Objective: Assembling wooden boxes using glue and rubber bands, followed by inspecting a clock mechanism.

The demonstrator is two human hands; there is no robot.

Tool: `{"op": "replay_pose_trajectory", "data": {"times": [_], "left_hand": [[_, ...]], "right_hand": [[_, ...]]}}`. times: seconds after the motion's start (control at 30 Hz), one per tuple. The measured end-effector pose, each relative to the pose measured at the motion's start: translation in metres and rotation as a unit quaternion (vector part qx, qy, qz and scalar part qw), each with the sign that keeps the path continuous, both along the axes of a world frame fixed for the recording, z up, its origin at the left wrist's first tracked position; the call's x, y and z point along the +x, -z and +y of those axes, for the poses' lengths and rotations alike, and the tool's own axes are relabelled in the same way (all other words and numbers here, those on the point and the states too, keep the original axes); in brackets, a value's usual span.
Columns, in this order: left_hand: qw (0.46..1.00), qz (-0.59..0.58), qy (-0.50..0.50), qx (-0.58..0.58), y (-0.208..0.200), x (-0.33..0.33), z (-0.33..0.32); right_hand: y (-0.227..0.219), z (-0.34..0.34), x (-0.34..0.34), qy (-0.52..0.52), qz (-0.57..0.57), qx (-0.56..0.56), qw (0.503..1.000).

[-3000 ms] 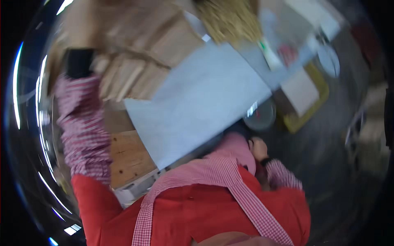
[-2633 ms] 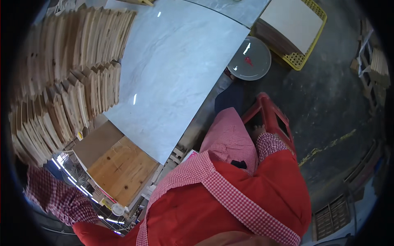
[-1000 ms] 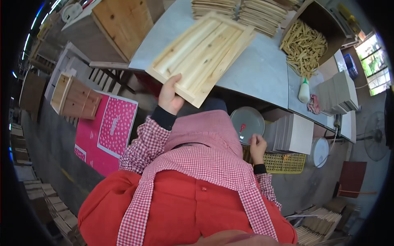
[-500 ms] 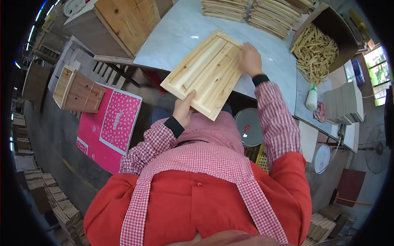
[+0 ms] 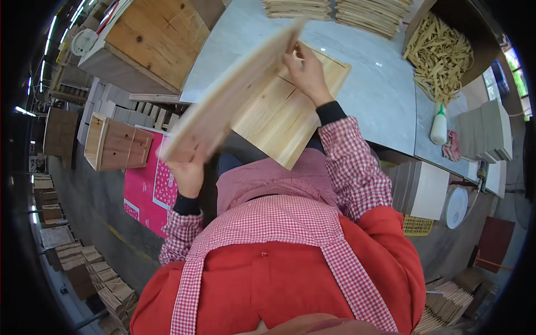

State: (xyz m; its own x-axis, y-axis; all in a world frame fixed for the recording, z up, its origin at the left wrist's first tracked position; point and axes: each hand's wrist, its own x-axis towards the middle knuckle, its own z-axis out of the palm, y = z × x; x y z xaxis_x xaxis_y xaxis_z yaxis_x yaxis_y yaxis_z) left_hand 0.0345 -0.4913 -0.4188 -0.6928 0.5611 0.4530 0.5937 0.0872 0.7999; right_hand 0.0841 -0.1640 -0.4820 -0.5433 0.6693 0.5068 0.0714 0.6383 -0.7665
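Half a second back: one flat stack of panels on the table (image 5: 385,89), left hand at the near edge, right hand on the far one. Now split in two. Top panel (image 5: 234,95) swung up on edge, steeply tilted and blurred with motion, running from near left to far right. Lower panel (image 5: 279,120) flat on the table, its near corner overhanging the near edge toward the apron.

Left hand (image 5: 188,174) clamped on the raised panel's near end, thumb side showing, the fingers behind the wood hidden. Right hand (image 5: 308,71) at the far end, fingers curled together over the upper edge, wrist above the lower panel. So: top panel clear of the one beneath, its weight borne wholly by both hands and none by the table.

Counted:
- Two panels, one lifted, one lying.
- Two stacks of slats (image 5: 373,14) at the table's far edge.
- One open box of sticks (image 5: 441,50) far right.
- One glue bottle (image 5: 439,127) right of the panels, upright, with one red rag (image 5: 451,146) just beside it.
- One big crate (image 5: 156,39) far left.
- One small box (image 5: 114,151) on the left, lower down.
- One pink sheet (image 5: 149,190) near it.
- One yellow basket (image 5: 417,225) under the table's right end, mostly hidden.
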Motion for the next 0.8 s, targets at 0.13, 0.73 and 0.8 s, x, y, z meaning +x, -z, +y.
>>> {"op": "replay_pose_trajectory", "data": {"times": [0.13,0.73,0.8], "left_hand": [[0.937,0.327,0.102,-0.067,0.022,-0.015,0.019],[0.870,-0.472,-0.144,0.015,0.089,0.017,-0.015],[0.799,-0.591,-0.086,0.076,0.091,0.022,-0.004]], "right_hand": [[0.002,0.002,0.066,0.049,-0.014,-0.109,0.993],[0.034,0.132,0.370,0.509,-0.266,0.027,0.818],[0.047,0.141,0.387,0.530,-0.194,0.034,0.825]]}}
